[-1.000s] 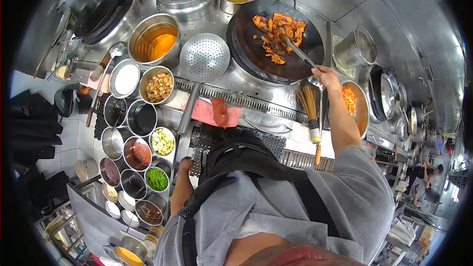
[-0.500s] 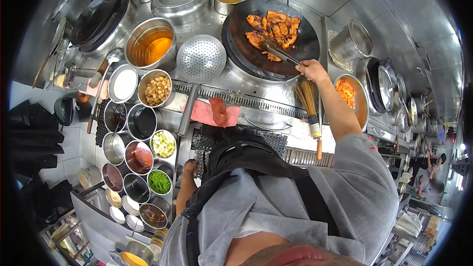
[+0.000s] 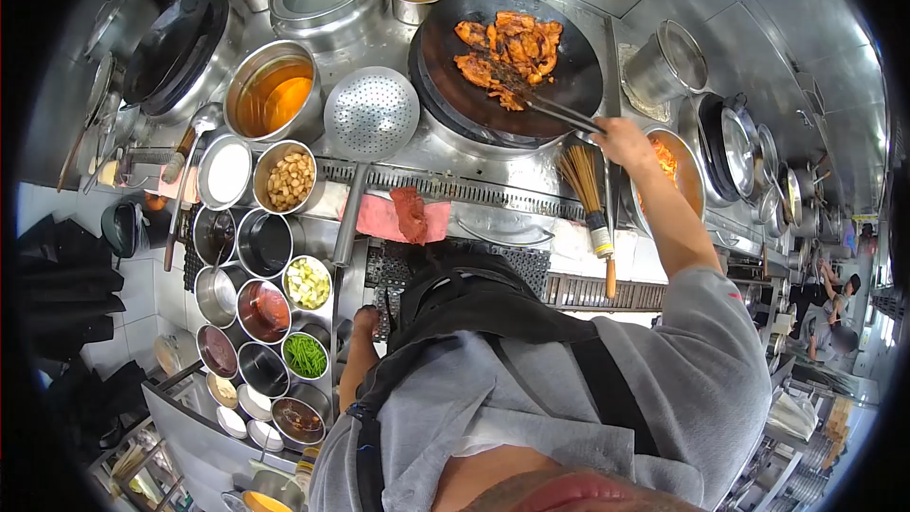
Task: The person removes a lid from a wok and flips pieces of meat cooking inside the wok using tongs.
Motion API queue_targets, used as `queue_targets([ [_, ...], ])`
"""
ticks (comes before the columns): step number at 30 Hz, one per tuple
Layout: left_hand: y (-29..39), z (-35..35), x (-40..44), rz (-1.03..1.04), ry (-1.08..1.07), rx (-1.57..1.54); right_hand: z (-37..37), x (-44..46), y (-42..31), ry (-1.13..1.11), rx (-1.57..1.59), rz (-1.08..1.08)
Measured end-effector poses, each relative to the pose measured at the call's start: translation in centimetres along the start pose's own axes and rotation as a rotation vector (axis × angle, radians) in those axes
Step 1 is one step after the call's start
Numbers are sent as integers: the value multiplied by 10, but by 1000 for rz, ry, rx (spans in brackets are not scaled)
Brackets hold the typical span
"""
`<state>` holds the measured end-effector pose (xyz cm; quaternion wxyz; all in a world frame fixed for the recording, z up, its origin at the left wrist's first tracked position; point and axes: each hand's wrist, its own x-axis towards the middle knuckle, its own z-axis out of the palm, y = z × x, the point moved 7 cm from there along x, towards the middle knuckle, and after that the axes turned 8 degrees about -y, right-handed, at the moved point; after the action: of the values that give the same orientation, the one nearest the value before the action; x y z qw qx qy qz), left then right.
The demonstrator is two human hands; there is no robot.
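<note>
My right hand (image 3: pixel 627 144) grips the handle end of long metal tongs (image 3: pixel 572 117), slightly blurred. Their tips reach in among browned, glossy pieces of meat (image 3: pixel 526 43) lying in a black wok (image 3: pixel 455 100). Low beside my body, next to the rack of pots, my left hand (image 3: pixel 365 320) looks curled closed; whatever is in it, if anything, is hidden. Under my right forearm, a bamboo wok brush (image 3: pixel 583 185) leans against the stove front. Right of the wrist, a metal bowl (image 3: pixel 697 192) contains orange-red food, partly covered by my arm.
A perforated strainer (image 3: pixel 372 112) lies left of the wok, its handle over the stove edge. Behind it stand a pot of amber liquid (image 3: pixel 284 100) and a large lidless pot (image 3: pixel 322 14). Several seasoning pots (image 3: pixel 263 308) crowd the left; a pink cloth (image 3: pixel 370 218) lies in front.
My right hand and the tongs have shifted slightly right and toward me relative to the wok. The view has turned a little, moving the stove leftward. My left hand stays low beside my body.
</note>
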<state>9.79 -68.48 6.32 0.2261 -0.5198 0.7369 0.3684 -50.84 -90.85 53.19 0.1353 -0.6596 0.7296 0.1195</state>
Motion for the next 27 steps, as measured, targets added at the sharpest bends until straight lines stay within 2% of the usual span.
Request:
queue_targets([
  [3, -3, 8, 16, 74, 34, -39, 20, 33, 0, 29, -94, 54],
  [4, 3, -1, 12, 67, 34, -33, 11, 35, -7, -42, -80, 131],
  [6, -3, -5, -12, -443, -76, -1009, 0, 39, -8, -43, -88, 120],
  [9, -34, 16, 15, -375, 72, -928, -12, 35, 1, -17, -71, 135],
  [11, -16, -7, -14, -425, 45, -984, -22, 31, 16, 136, 63, 117],
  [13, -13, -11, -16, -345, 9, -673, -26, 36, 21, 196, 87, 104],
  [15, -4, -6, -15, -81, 6, -230, -27, 46, 27, 198, 125, 189],
  [17, 10, -15, -31, -118, -148, -95, -24, 62, 23, 205, 111, 174],
  [20, 13, -19, -40, -214, -134, -9, -8, 88, 7, 43, 91, 203],
  [23, -1, -6, -30, -242, -200, -100, 12, 117, 15, 59, 109, 258],
  [25, 0, -14, -31, -182, -146, -156, 17, 125, 16, 75, 120, 262],
  [27, 17, -44, -42, -244, -85, -417, 22, 127, 16, 114, 158, 235],
])
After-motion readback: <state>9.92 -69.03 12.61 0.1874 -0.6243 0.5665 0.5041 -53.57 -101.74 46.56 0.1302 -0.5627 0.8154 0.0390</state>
